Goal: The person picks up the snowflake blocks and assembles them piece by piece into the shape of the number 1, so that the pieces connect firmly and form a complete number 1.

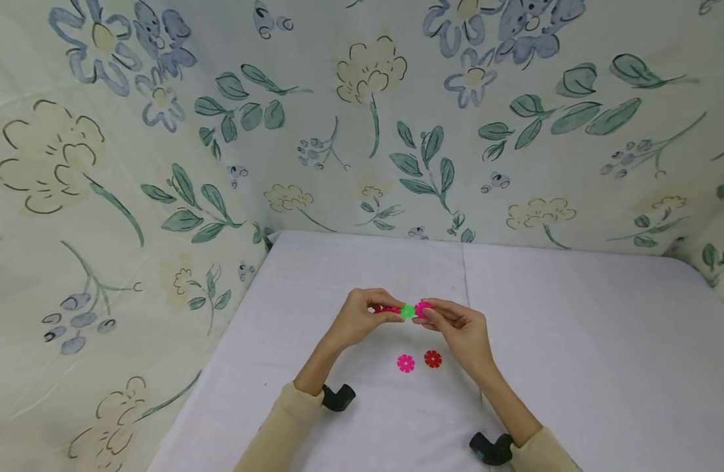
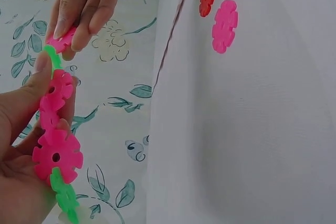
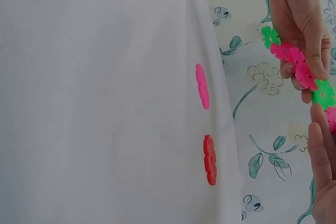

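A chain of slotted flower-shaped plastic discs (image 2: pixel 65 145), pink with green at either end, runs along my left hand (image 1: pixel 356 319). Its fingers and thumb grip the chain near the upper green disc (image 1: pixel 407 312). My right hand (image 1: pixel 468 331) pinches another pink disc (image 1: pixel 422 309) between thumb and fingers, and this disc meets the edge of that green one. Whether the two are locked together cannot be made out. Below the hands, a loose pink disc (image 1: pixel 406 363) and a loose red disc (image 1: pixel 433 358) lie on the white cloth.
White cloth (image 1: pixel 574 354) covers the table, with a crease running front to back. Floral fabric (image 1: pixel 362 131) hangs behind and at the left. A black angled piece (image 1: pixel 338 398) sits at the left wrist, and a second black piece (image 1: pixel 490 450) at the right.
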Demonstrator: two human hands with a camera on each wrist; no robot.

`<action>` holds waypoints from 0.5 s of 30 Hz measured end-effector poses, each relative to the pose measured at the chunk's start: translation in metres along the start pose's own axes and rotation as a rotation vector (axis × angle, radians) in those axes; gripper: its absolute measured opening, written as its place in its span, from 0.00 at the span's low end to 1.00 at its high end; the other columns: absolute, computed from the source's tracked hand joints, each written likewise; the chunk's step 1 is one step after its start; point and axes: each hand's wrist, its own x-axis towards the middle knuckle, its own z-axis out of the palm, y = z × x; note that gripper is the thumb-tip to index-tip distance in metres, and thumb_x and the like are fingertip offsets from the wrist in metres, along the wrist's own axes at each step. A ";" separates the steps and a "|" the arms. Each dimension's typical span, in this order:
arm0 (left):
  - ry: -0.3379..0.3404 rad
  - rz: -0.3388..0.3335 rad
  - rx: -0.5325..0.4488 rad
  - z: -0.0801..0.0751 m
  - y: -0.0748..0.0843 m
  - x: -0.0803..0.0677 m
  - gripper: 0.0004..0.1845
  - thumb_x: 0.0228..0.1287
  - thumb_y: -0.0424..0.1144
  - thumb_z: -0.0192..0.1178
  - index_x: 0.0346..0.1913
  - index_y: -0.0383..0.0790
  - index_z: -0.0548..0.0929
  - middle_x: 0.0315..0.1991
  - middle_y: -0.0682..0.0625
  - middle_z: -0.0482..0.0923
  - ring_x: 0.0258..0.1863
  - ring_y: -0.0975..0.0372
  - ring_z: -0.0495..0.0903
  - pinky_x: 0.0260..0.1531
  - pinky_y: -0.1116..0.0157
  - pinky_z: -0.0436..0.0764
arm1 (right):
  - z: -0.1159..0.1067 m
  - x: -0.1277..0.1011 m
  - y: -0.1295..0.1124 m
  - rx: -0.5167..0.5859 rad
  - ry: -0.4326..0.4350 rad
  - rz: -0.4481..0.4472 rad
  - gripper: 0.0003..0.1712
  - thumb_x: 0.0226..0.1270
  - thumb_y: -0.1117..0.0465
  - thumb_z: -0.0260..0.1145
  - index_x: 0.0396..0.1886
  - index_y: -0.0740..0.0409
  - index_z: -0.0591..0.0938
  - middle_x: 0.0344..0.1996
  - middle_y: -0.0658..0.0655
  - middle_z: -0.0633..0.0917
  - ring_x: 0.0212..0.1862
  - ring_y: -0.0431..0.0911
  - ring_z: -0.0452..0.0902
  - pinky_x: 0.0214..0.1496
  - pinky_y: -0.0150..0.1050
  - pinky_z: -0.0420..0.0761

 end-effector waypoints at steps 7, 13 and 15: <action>-0.020 0.008 -0.006 -0.004 0.019 -0.004 0.11 0.52 0.34 0.72 0.40 0.39 0.89 0.34 0.48 0.86 0.31 0.61 0.73 0.29 0.70 0.72 | -0.003 0.001 0.002 -0.013 -0.050 0.015 0.16 0.64 0.66 0.66 0.51 0.62 0.83 0.42 0.66 0.87 0.39 0.46 0.88 0.42 0.37 0.85; -0.032 0.016 -0.007 -0.007 0.034 -0.007 0.10 0.51 0.29 0.71 0.39 0.32 0.88 0.34 0.42 0.85 0.30 0.62 0.72 0.27 0.69 0.70 | -0.002 0.000 0.001 -0.059 -0.064 -0.004 0.15 0.63 0.66 0.66 0.50 0.60 0.84 0.40 0.64 0.88 0.38 0.45 0.88 0.42 0.36 0.85; -0.023 0.026 -0.009 -0.006 0.033 -0.007 0.10 0.51 0.28 0.71 0.39 0.32 0.88 0.34 0.42 0.85 0.30 0.63 0.72 0.27 0.69 0.71 | 0.000 0.001 0.001 -0.071 -0.049 -0.014 0.14 0.62 0.66 0.67 0.48 0.60 0.84 0.40 0.63 0.89 0.38 0.45 0.88 0.42 0.35 0.85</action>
